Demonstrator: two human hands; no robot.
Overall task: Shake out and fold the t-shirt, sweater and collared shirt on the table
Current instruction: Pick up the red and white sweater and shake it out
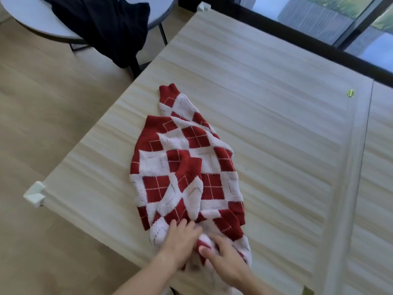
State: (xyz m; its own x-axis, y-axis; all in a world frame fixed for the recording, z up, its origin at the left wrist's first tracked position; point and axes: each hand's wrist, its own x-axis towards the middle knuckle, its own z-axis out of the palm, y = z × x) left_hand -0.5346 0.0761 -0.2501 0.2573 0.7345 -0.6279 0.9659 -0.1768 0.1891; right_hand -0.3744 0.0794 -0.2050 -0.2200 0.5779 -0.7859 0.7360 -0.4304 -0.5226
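Observation:
A red and white argyle sweater [187, 167] lies crumpled lengthwise on the light wooden table [276, 124], one sleeve reaching toward the far edge. Both of my hands are at its near end. My left hand [180, 237] lies on the fabric with its fingertips curled into it. My right hand [225, 258] pinches a bunch of the hem between thumb and fingers. Both hands are blurred. A dark garment [106, 28] is draped over a round white side table [27, 22] at the far left. No third garment is in view.
White corner guards [35, 193] cap the table's left corners. A seam [359, 167] splits the tabletop at the right, and a small brass catch [350, 92] sits near it. A dark window frame [297, 33] runs behind the table. Wooden floor [42, 113] lies to the left.

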